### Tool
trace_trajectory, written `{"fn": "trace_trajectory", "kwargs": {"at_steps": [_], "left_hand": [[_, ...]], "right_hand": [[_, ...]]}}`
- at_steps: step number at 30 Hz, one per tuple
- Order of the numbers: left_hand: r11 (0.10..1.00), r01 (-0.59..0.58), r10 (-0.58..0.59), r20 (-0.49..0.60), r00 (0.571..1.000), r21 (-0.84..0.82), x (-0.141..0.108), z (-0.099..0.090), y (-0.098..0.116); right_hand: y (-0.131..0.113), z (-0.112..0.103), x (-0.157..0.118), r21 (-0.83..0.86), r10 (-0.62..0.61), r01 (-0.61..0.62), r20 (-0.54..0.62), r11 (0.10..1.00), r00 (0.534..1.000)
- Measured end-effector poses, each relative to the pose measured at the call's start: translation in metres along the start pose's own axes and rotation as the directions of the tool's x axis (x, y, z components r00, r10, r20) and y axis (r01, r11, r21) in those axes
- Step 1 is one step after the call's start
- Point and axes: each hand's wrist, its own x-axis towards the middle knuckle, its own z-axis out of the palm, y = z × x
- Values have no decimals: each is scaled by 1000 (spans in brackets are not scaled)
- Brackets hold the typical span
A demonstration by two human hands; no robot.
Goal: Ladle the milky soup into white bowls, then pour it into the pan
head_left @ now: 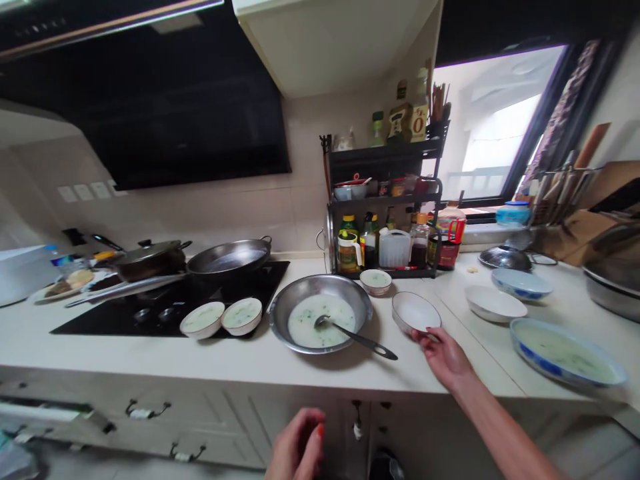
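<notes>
My right hand [447, 357] pinches the near rim of a small white bowl [415, 313], thumb at its edge and fingers underneath. Only white shows inside that bowl. Below the counter's front edge hangs my left hand [300, 443], loosely curled, its thumb apart from the fingers and nothing in it. A steel basin [281, 308] of pale soup with green bits stands left of the white bowl. In it rests a ladle [363, 339], its dark handle leaning over the basin's right rim. Behind these sits a small filled bowl [376, 283].
Two filled bowls [203, 320] stand by the black cooktop [165, 300], which carries a wok [230, 257] and a lidded pan [150, 260]. To the right are a blue-rimmed soup dish [520, 343] and two shallow bowls [495, 305]. A condiment rack [385, 160] stands behind.
</notes>
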Motion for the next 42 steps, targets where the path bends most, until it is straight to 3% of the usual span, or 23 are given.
{"fn": "trace_trajectory", "kwargs": {"at_steps": [2, 3, 6, 10, 12, 15, 18, 21, 23, 24, 26, 32, 34, 38, 42], "left_hand": [[935, -266, 250, 99, 963, 233, 8, 4, 32], [872, -361, 317, 181, 931, 330, 13, 7, 48], [660, -507, 441, 260, 859, 554, 30, 22, 87], [319, -603, 430, 455, 780, 732, 55, 48, 118], [191, -613, 376, 519, 767, 767, 68, 58, 127], [57, -620, 291, 582, 760, 782, 85, 64, 136], [3, -628, 275, 603, 749, 779, 104, 56, 140], [86, -525, 292, 483, 826, 847, 126, 34, 143], [152, -391, 344, 322, 882, 908, 141, 14, 146], [181, -331, 389, 241, 889, 926, 147, 4, 148], [233, -236, 474, 102, 875, 943, 156, -15, 151], [408, -166, 520, -80, 850, 898, 163, -51, 157], [519, -142, 496, -162, 853, 843, 163, -60, 155], [801, -96, 295, -251, 922, 591, 161, -69, 145], [901, -155, 247, -186, 951, 405, 156, -62, 136]], "right_hand": [[12, 2, -18, -35, -59, 59, 2, 998, 998], [17, 3, -25, -57, -90, 90, 16, 994, 996], [26, 9, -39, -105, -158, 164, 62, 981, 985], [26, 14, -44, -69, -167, 168, 26, 983, 986], [24, 14, -44, -55, -166, 166, 8, 985, 986], [25, 15, -44, -83, -201, 202, 22, 976, 979], [26, 15, -47, -108, -235, 238, 39, 965, 971], [27, 16, -50, -110, -248, 251, 40, 962, 968], [26, 16, -50, -103, -251, 255, 46, 961, 967], [26, 15, -49, -99, -251, 255, 50, 962, 967], [27, 14, -48, -92, -249, 254, 57, 963, 967], [28, 13, -42, -91, -238, 242, 47, 966, 970], [28, 13, -42, -86, -237, 240, 43, 967, 971], [27, 14, -41, -81, -237, 239, 35, 968, 971], [27, 14, -41, -79, -240, 242, 30, 967, 970]]}}
